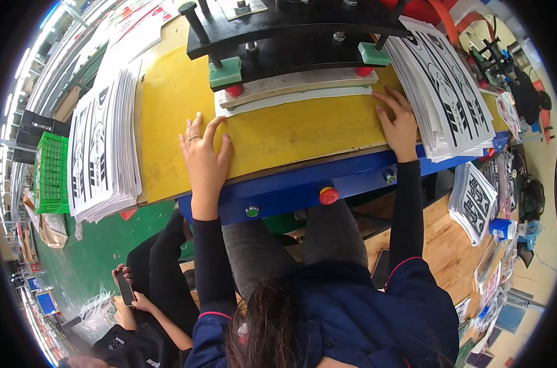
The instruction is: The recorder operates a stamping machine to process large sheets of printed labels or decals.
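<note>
A white sheet (303,96) lies mostly hidden beneath the press (303,43), with only its near strip showing. Directly above that strip runs the press's metal bar (297,86). My left hand (206,153) rests on the yellow work mat (278,138), fingers spread, near the sheet's left corner. At the other end, my right hand (399,124) lies with thumb and fingers apart near the sheet's right corner. Neither hand grips anything that I can see. Printed sheets are piled in a left stack (103,144) and a right stack (441,89), the latter close beside my right hand.
Along the table's blue front edge (284,196) sit a red push button (329,195) and two green ones. A green crate (51,173) stands at the left. Lower left, another person holds a phone (126,288). More printed sheets (473,202) lie on a wooden surface at right.
</note>
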The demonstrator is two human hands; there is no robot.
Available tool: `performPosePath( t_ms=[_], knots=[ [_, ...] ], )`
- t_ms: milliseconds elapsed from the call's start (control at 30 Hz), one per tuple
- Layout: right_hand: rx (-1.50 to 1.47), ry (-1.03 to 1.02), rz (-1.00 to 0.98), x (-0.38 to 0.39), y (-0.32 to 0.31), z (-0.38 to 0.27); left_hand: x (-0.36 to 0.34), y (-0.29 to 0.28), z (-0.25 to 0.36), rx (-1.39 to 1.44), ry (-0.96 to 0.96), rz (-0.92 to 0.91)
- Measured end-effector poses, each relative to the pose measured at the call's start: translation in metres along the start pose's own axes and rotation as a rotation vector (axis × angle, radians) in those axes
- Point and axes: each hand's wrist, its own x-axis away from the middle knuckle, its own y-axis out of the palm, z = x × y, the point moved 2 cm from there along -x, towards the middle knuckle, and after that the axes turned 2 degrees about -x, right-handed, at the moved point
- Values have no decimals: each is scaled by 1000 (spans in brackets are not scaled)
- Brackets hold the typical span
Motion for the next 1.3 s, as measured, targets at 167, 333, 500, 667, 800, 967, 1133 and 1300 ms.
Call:
performPosePath(
  t_ms=[167, 333, 500, 667, 800, 967, 1133, 1300],
  knots=[
    [-4, 16, 1, 0, -1, -1, 1, -1, 0, 6, 11, 4],
    [-13, 9, 3, 0, -1, 0, -1, 1, 0, 0, 6, -6],
    [-19, 5, 11, -3, 0, -2, -3, 1, -2, -1, 7, -1],
    [-8, 8, 1, -3, -2, -1, -2, 2, -1, 5, 0, -8],
    [10, 5, 4, -1, -3, -2, -1, 2, 0, -2, 2, -10],
    [-5, 6, 3, 1, -1, -3, 1, 1, -2, -6, 1, -9],
    [5, 31, -18, 0, -4, -5, 1, 1, 0, -10, -12, -2],
    [-11, 11, -9, 0, 0, 2, 0, 0, 3, 6, -3, 9]
  ],
)
